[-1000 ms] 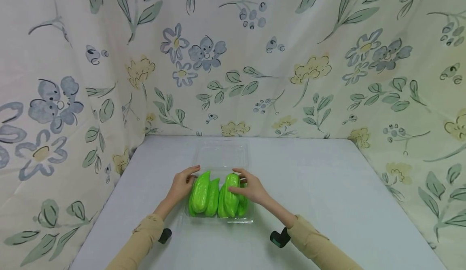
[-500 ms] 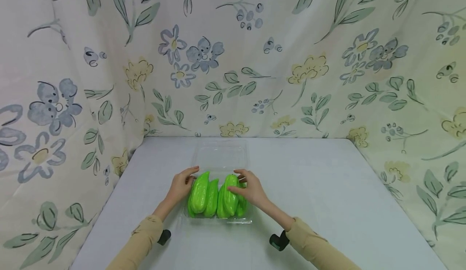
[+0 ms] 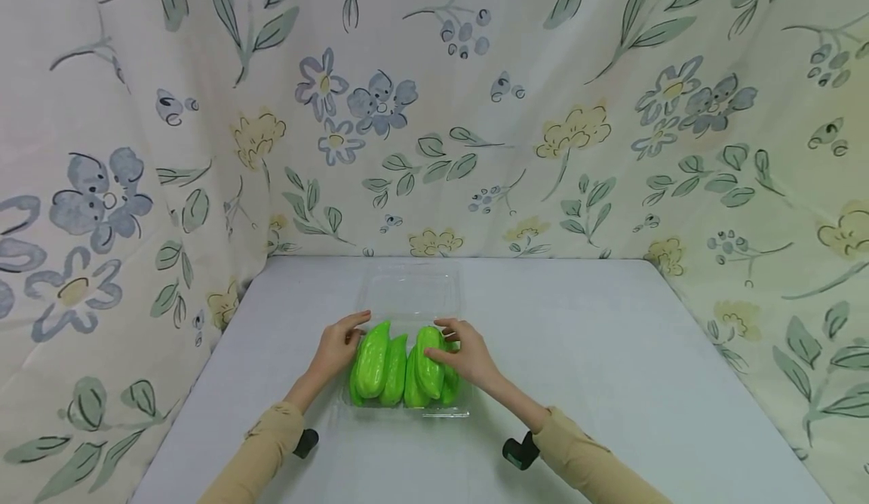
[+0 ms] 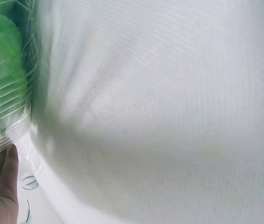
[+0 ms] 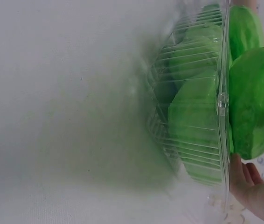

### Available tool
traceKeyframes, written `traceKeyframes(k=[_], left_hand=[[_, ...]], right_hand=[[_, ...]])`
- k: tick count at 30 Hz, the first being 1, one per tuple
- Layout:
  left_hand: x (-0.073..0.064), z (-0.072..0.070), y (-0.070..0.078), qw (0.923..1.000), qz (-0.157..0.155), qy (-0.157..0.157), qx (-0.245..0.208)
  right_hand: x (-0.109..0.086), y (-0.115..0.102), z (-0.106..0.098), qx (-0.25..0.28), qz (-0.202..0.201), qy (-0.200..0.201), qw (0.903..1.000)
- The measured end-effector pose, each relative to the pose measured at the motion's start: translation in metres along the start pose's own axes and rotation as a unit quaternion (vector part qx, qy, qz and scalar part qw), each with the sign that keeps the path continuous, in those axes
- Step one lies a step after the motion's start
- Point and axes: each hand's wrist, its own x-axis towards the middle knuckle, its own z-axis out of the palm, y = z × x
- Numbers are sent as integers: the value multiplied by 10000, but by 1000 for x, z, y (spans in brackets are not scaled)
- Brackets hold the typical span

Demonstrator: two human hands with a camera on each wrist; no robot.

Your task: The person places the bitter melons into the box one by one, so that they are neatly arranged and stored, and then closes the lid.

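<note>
Several glossy bright-green peppers [image 3: 372,364] lie side by side in a clear plastic clamshell box [image 3: 446,413]. Its hinged lid [image 3: 410,289] lies flipped back on the far side. My left hand [image 3: 336,349] is at the box's far left corner; in the left wrist view its straight fingers [image 4: 10,170] touch the ribbed wall. The right hand [image 3: 471,353] curves round an upper pepper [image 3: 428,376] on the right, thumb on top and fingers at its far end. In the right wrist view this pepper [image 5: 253,102] rises above the rim. Some right fingertips are hidden.
The box stands on a white-covered table [image 3: 577,338]. A floral curtain [image 3: 434,112] hangs behind and along both sides. Dark wrist-camera units [image 3: 521,450] stick out below both beige sleeves [image 3: 591,455].
</note>
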Motion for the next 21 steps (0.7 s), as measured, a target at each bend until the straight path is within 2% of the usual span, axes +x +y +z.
traceKeyframes(k=[21], left_hand=[[2,-7,3,9991,-210,-271,-268]], right_hand=[[-2,4,2,5,-133,-2,9999]])
